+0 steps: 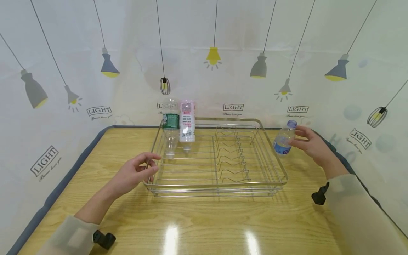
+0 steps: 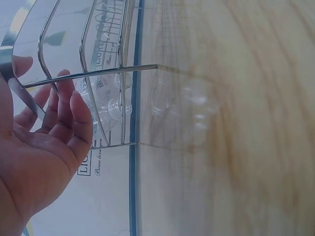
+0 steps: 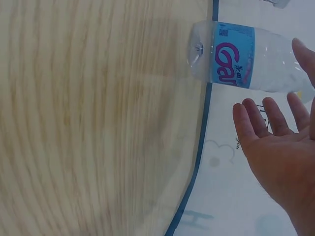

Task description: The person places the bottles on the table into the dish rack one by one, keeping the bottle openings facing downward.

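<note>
A metal wire dish rack (image 1: pixel 218 184) stands on the wooden table. At its left side, my left hand (image 1: pixel 138 170) has loosely bent fingers (image 2: pixel 64 103) by the rim and side wires, not closed round them. A clear plastic bottle (image 1: pixel 284 138) with a blue label and blue cap is at the right, beyond the rack. My right hand (image 1: pixel 312 145) is beside this bottle, thumb and fingers spread at its right side; the right wrist view shows the fingers (image 3: pixel 243 123) apart and not wrapped round it.
Toward the rack's back left, a clear bottle with a green label (image 1: pixel 171 121) and a pink-and-white labelled bottle (image 1: pixel 187 122) stand upside down, necks downward. A white backdrop (image 1: pixel 137 71) printed with lamps borders the table (image 1: pixel 197 223) at the back and sides.
</note>
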The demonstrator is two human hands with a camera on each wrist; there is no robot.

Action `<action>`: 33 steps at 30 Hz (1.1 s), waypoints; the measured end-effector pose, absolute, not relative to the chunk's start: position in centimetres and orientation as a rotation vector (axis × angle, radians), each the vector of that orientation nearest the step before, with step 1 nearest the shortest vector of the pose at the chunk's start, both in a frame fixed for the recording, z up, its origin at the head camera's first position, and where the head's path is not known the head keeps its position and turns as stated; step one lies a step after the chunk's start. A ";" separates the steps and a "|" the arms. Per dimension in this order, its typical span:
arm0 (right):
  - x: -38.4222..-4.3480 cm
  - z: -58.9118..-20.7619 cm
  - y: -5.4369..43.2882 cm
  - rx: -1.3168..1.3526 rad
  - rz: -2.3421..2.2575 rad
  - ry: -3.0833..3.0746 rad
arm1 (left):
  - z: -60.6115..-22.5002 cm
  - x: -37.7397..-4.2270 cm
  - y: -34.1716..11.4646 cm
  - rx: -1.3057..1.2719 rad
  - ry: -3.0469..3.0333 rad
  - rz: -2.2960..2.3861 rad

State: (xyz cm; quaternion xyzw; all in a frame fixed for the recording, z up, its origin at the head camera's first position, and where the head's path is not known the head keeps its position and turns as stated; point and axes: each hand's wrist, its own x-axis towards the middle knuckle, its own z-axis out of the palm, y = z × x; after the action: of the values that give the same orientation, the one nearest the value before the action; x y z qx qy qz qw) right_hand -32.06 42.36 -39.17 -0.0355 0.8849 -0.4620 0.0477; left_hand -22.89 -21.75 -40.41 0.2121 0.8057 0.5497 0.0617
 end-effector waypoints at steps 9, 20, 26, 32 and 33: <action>-32.1 -39.5 41.0 -0.115 -1.410 2.717 | -40.5 -22.9 -21.8 0.643 2.440 1.654; -32.2 -39.6 41.0 -0.129 -1.449 2.747 | -40.0 -22.8 -21.8 0.605 2.521 1.569; -31.2 -37.9 41.0 -0.114 -1.422 2.813 | -39.9 -22.7 -21.9 0.588 2.615 1.494; -30.3 -35.9 40.4 -0.138 -1.437 2.882 | -39.5 -22.5 -22.3 0.564 2.663 1.461; -30.1 -35.6 40.2 -0.148 -1.446 2.894 | -39.4 -22.5 -22.3 0.560 2.674 1.458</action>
State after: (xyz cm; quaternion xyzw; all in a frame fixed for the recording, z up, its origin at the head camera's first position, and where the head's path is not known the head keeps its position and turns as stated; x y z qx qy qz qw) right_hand -30.14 40.18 -35.60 -0.0457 0.8925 -0.4461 -0.0484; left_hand -22.50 -22.35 -39.37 0.1809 0.8633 0.4707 0.0224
